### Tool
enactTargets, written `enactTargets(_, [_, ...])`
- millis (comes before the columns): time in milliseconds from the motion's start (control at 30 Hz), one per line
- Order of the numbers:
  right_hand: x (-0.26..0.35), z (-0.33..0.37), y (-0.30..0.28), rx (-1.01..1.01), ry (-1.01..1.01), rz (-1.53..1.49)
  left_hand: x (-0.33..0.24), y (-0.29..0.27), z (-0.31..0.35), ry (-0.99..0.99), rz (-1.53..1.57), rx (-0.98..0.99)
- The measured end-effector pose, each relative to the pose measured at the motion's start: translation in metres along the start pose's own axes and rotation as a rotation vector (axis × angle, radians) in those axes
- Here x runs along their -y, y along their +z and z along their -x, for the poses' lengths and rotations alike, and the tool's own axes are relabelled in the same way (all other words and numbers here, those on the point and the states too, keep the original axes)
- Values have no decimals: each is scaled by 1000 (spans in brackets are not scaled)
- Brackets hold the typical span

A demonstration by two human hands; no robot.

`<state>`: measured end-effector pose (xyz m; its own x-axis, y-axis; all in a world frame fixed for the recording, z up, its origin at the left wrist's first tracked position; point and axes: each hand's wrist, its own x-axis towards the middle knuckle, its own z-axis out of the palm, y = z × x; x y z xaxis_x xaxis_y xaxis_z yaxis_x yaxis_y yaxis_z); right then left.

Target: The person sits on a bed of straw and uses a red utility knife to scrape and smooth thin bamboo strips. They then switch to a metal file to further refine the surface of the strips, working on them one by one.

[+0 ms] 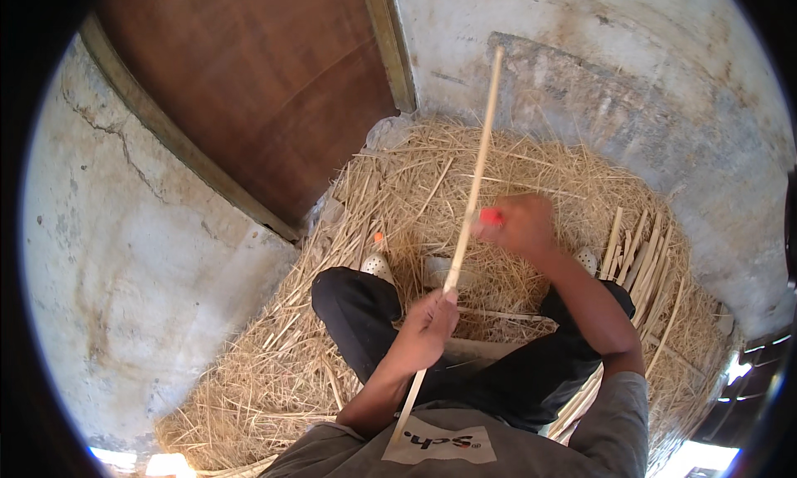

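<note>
A long, pale wooden strip (pixel 483 150), perhaps split bamboo, slants from my lap up toward the far wall. My left hand (pixel 425 330) is closed around its lower part, with the thumb along it and the tail end running down against my shirt. Farther up, my right hand (pixel 526 222) is closed on a small red-handled tool (pixel 491 217), which is at or very near the strip's right side. Motion smears this hand, and the tool's working end cannot be made out.
Straw-like shavings (pixel 531 158) cover the floor around my legs. A bundle of similar strips (pixel 643 258) lies at the right. Stained walls (pixel 166 287) and a brown door (pixel 257 80) enclose the far side. A small orange object (pixel 378 237) lies near my left shoe (pixel 377 265).
</note>
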<state>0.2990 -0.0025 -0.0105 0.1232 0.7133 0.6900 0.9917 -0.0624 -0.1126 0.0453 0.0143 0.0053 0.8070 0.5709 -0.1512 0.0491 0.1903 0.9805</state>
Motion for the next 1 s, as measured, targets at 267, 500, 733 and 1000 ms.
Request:
enactTargets(267, [21, 7, -2, 108, -97, -103, 7, -11, 5, 55, -92, 15])
enactTargets(500, [17, 0, 0, -28, -149, -85, 8, -8, 13, 58, -154, -35])
enactTargets(733, [-39, -16, 2, 21, 297, 26, 8, -4, 33, 88, -186, 56])
enactTargets(1000, [25, 12, -17, 127, -37, -95, 18, -14, 33, 97, -231, 28])
